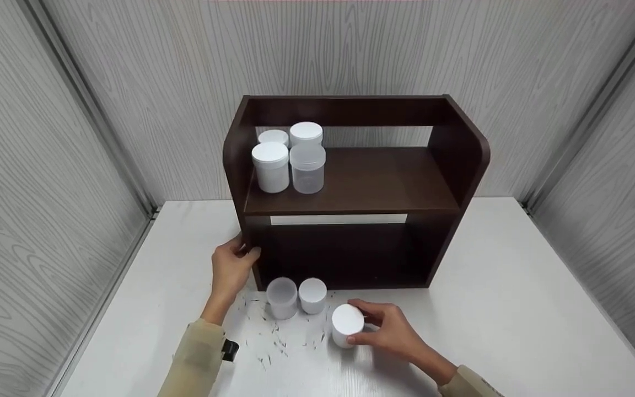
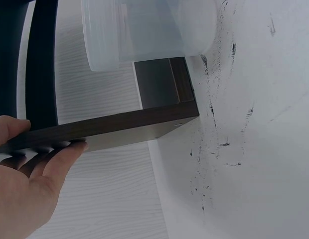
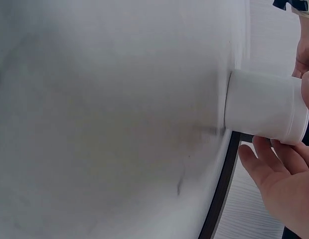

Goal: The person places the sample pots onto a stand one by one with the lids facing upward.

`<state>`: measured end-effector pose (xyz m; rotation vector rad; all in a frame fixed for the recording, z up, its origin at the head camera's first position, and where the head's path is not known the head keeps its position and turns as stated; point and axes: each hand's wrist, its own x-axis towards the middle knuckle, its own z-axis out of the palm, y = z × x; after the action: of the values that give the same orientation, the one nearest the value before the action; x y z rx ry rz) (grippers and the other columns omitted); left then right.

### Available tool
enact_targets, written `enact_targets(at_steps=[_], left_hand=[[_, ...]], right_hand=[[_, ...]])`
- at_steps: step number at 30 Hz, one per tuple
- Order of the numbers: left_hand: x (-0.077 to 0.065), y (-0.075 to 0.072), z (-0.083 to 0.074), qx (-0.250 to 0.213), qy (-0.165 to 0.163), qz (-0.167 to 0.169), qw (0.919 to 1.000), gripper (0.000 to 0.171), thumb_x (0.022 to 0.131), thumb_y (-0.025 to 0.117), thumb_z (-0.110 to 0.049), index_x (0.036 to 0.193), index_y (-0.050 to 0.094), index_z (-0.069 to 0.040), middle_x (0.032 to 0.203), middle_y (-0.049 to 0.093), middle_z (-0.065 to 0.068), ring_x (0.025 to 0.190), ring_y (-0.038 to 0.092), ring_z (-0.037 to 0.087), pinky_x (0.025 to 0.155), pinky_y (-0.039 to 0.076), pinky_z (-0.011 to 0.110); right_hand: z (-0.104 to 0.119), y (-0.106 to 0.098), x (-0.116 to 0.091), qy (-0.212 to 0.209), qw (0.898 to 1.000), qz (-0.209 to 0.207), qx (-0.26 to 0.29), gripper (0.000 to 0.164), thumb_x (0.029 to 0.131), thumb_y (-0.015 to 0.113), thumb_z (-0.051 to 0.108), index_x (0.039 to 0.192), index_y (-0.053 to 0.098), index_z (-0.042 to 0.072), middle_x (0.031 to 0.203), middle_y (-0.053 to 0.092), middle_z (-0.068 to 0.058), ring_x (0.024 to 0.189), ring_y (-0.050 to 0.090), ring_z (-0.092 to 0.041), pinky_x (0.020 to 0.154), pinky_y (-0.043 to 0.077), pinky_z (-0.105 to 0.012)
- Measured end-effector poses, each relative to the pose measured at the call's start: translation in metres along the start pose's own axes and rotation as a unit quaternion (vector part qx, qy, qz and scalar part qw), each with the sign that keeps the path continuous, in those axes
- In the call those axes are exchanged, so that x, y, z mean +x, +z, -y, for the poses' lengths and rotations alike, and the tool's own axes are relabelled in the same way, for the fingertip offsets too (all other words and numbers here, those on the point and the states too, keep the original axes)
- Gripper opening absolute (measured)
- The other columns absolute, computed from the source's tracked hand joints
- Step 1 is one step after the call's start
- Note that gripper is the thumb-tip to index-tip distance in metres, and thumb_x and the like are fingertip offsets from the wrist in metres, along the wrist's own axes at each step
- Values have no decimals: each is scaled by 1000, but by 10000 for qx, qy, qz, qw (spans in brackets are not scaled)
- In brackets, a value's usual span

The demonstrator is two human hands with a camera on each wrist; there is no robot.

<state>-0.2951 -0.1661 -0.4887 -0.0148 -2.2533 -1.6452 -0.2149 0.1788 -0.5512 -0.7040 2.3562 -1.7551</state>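
A dark brown two-tier wooden shelf (image 1: pixel 394 176) stands on the white table. With thumb and fingers on either side, my left hand (image 1: pixel 231 268) grips the front edge of its left side panel (image 2: pixel 109 125). My right hand (image 1: pixel 393 330) holds a white lidded jar (image 1: pixel 347 324) between thumb and fingers, upright in front of the shelf. In the right wrist view the base of this jar (image 3: pixel 259 104) appears to meet the tabletop. Left of it, a translucent jar (image 1: pixel 282 300) and another white jar (image 1: pixel 312 296) stand side by side before the lower tier.
On the upper tier's left end are a front white jar (image 1: pixel 272 171), a translucent jar (image 1: pixel 307 173) and two white-lidded jars behind, one under this lid (image 1: pixel 306 130). Dark scuffs mark the tabletop (image 1: pixel 273 347). Wood-grain panels (image 1: pixel 328 49) enclose the back and sides.
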Motion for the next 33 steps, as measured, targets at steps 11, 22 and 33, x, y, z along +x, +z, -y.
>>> enact_targets(at_steps=[11, 22, 33], left_hand=[[-1, -2, -1, -67, 64, 59, 9999, 51, 95, 71, -4, 142, 58, 10, 138, 64, 26, 117, 69, 40, 91, 61, 33], [-1, -1, -1, 9, 72, 44, 10000, 51, 94, 72, -4, 142, 58, 10, 137, 65, 26, 117, 70, 39, 91, 61, 33], [-1, -1, 1, -15, 22, 78, 10000, 52, 95, 72, -5, 142, 58, 10, 138, 64, 26, 118, 69, 41, 92, 61, 36]], right_hand=[[1, -15, -15, 139, 9994, -260, 189, 71, 78, 94, 8, 139, 62, -10, 137, 67, -21, 126, 64, -38, 105, 54, -38], [-3, -37, -37, 152, 9991, -393, 76, 73, 81, 92, 10, 142, 58, -12, 138, 65, -24, 123, 66, -38, 105, 54, -38], [-7, -45, -40, 235, 9989, -391, 116, 77, 80, 93, 10, 144, 57, -11, 139, 65, -21, 126, 65, -29, 106, 52, -30]])
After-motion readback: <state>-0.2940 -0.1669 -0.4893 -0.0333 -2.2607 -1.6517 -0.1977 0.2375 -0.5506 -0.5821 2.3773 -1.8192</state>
